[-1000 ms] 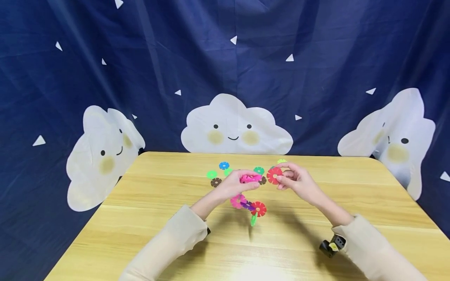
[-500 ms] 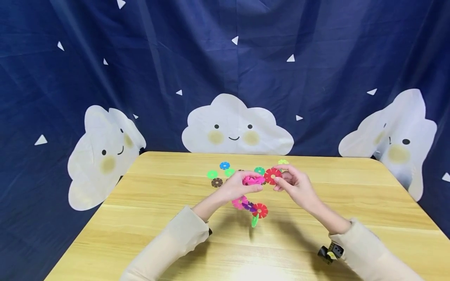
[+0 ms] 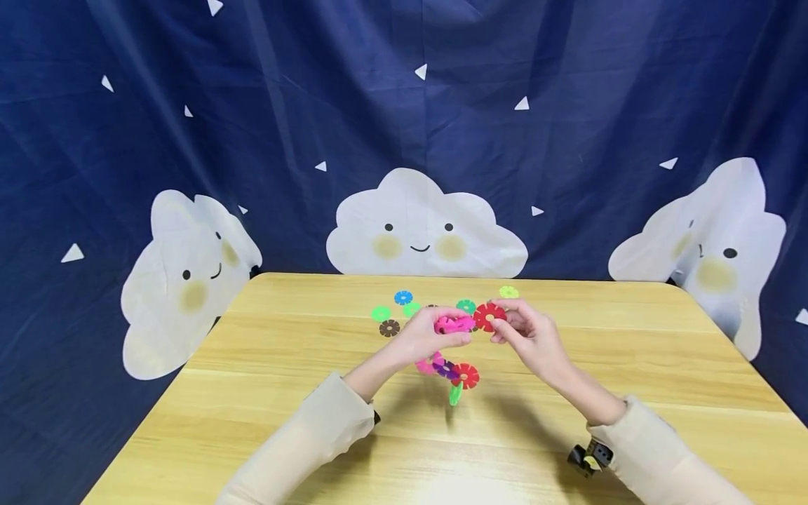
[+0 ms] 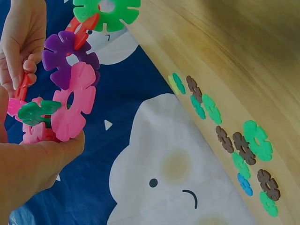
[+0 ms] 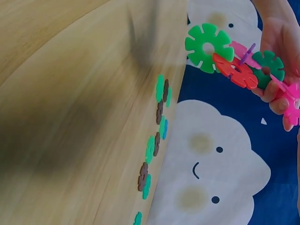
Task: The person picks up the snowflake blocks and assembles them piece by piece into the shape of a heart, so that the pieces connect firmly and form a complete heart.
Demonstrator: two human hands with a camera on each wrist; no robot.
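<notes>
Gripping a chain of slotted discs [image 4: 83,89] w/ your L hand [image 3: 419,332]: thumb & fingers pinch its pink pcs. [image 3: 454,325], held up over the table [image 3: 252,421]. From there the chain runs pink, purple [image 4: 54,51], red, then green [image 4: 112,21] at the free end, nearest you. A dk. green disc [image 4: 37,112] shows btwn. pinks. Your R hand [image 3: 536,335] pinches another red disc [image 3: 483,312] btwn. thumb & index finger, right by the pink pcs.; can't tell if they touch. Blue [image 3: 403,293], brown [image 3: 389,323] & yellow-green discs [image 3: 508,289] lie flat toward the table's far edge. Navy backdrop [image 3: 568,70] w/ smiling clouds behind.
</notes>
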